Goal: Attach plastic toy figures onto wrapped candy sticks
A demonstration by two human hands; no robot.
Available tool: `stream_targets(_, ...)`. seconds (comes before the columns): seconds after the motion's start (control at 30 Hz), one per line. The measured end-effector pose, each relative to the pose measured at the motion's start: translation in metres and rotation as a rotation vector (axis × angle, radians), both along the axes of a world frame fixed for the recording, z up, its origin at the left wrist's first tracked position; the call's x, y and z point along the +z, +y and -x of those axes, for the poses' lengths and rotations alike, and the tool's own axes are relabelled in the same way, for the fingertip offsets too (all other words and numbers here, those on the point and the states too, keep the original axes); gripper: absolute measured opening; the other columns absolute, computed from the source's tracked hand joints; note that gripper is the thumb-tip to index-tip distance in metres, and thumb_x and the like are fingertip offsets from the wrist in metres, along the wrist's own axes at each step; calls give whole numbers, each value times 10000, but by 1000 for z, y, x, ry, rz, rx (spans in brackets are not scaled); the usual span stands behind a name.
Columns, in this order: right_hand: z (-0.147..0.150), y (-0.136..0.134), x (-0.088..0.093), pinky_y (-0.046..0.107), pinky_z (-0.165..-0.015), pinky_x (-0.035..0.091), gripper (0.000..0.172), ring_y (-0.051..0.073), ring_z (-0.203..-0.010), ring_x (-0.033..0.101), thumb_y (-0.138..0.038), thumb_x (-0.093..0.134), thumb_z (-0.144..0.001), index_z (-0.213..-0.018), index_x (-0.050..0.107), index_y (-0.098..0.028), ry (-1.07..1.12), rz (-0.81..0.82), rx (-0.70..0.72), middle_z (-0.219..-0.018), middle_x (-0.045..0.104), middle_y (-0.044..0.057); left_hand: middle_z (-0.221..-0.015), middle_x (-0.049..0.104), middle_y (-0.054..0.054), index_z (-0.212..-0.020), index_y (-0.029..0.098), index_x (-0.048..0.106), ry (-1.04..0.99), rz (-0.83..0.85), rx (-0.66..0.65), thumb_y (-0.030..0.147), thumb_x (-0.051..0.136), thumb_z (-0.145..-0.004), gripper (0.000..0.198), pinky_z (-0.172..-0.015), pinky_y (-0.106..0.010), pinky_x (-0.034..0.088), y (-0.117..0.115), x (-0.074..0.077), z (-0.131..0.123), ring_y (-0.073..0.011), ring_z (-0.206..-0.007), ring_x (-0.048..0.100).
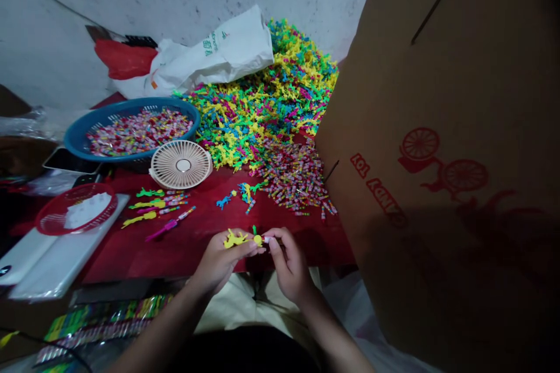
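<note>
My left hand (222, 261) is closed around a yellow plastic toy figure (235, 239), above the front edge of the red table. Pinched in my right hand (289, 262) is a small candy tube (266, 239), its end against the round yellow part of the toy. A bit of green sticks up between my hands; its kind is unclear. Beyond them lie a few loose blue and green figures (224, 201). To the left, several figures with tubes attached, one of them magenta (167, 227), rest in a rough row.
Small candy tubes (297, 178) lie heaped before a big pile of coloured figures (301, 76). A blue basket (72, 143) of tubes, a white fan (182, 165) and a red basket (44, 224) stand left. A tall cardboard box (437, 99) walls off the right.
</note>
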State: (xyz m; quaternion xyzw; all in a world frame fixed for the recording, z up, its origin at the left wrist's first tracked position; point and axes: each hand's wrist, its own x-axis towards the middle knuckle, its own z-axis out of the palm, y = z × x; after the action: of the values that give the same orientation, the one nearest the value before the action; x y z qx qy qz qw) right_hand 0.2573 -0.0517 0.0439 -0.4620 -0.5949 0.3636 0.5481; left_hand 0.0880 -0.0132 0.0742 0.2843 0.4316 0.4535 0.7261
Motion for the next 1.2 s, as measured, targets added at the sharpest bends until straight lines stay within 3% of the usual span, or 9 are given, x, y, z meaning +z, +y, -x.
stream_targets(0.23,-3,-12,36,295,-857,505,163,187,-965,615,-293,473,-1113,-1152,624,-247,63,-35,-6,-1044,613,39,-679,752,-59,-694,108,740,-23,29,-18,360,1050,-471,457,-658,-273,610,-7,26,-5,-169,-624,719)
stream_targets(0.43,-6,-16,47,304,-825,525,157,193,-940,621,-284,481,-1107,-1167,621,-250,91,-49,-3,-1046,594,47,-648,721,-47,-675,125,719,16,-6,-55,354,992,-535,383,-634,-300,585,-9,36,-6,-161,-587,672)
stream_targets(0.73,-12,-20,62,325,-816,516,147,210,-936,624,-210,477,-1083,-1101,619,-243,-143,-130,-1,-999,616,53,-645,727,-51,-662,138,722,28,59,-172,364,990,-514,381,-594,-277,544,-10,42,2,-189,-592,706)
stream_targets(1.03,-11,-24,55,343,-715,498,177,223,-835,627,-208,480,-1065,-1003,645,-225,-257,-148,-24,-868,626,51,-657,714,-14,-639,150,722,28,47,-210,356,1010,-528,371,-711,-331,624,-16,37,5,-160,-594,691)
stream_targets(1.13,-14,-17,47,356,-800,535,171,228,-924,654,-233,495,-1072,-1073,666,-234,-237,-135,-5,-954,665,64,-700,736,-39,-687,158,725,94,45,-203,396,1005,-514,406,-758,-368,624,-9,29,4,-214,-683,734)
stream_targets(1.2,-22,-5,35,383,-909,553,199,240,-1037,663,-277,522,-1072,-1209,664,-249,-242,-112,-14,-1099,690,86,-752,754,-55,-704,173,717,215,-7,-124,451,982,-512,430,-788,-405,626,3,22,15,-250,-744,746)
